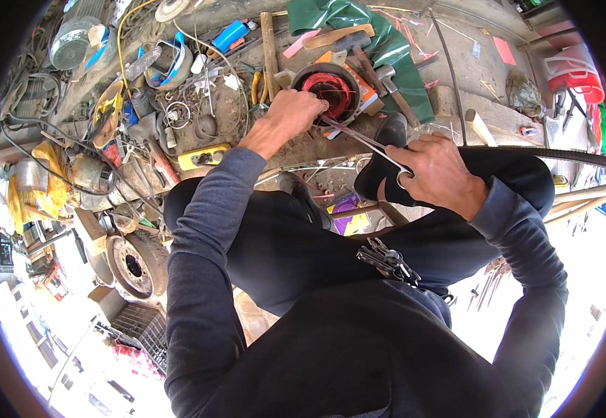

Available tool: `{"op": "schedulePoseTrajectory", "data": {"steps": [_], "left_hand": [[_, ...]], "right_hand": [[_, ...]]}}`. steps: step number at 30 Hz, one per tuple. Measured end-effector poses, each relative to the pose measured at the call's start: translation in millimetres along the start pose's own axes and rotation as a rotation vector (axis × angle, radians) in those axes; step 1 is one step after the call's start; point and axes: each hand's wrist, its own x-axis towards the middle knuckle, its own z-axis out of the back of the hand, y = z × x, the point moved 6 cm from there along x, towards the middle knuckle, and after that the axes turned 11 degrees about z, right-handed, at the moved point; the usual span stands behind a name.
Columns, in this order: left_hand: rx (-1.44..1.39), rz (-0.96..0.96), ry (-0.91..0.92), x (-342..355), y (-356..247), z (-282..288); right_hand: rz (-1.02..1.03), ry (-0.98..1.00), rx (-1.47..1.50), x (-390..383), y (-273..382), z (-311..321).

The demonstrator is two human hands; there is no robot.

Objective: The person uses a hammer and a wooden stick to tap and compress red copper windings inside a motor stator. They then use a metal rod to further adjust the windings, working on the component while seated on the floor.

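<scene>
Red-wound round motor stator in its dark metal ring (327,87) is sitting on the far side of the cluttered workbench (247,132), just left of the green tarp sheet (379,35) and touching an orange flat box (367,94) under it. My left hand (289,115) is reaching fwd and resting on the stator's near-left rim, fingers curled down onto it; can't tell if it's actually gripping or just steadying. My right hand (436,171) is closed around the handles of long slim metal scissors (365,143), held nearer to me, w/ the blades pointing far-left and the tips arriving at the stator's near edge, right beside my left fingers.

Judging by that, I'm working at the red windings w/ the tool tips, prob. picking or cutting at the wire. Next move, I reckon, is needing a steady left hold on the ring and a small, careful tip motion so only the intended strand is caught.

Wooden-handled hammers (386,76) are lying just right of the stator; yellow-handled pliers (256,87) just left.
</scene>
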Motion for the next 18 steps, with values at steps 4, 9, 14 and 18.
{"op": "schedulePoseTrajectory", "data": {"steps": [4,9,14,18], "left_hand": [[-0.066,0.014,-0.045,-4,3,1],[-0.091,0.076,-0.017,-2,5,0],[-0.093,0.117,0.017,-1,6,1],[-0.116,0.124,0.030,-1,9,2]], "right_hand": [[0.007,-0.009,-0.021,1,-2,1],[0.025,-0.013,-0.027,4,-5,-2],[0.069,-0.035,-0.056,10,-9,-3],[0.080,0.026,-0.073,15,-10,-10]]}}
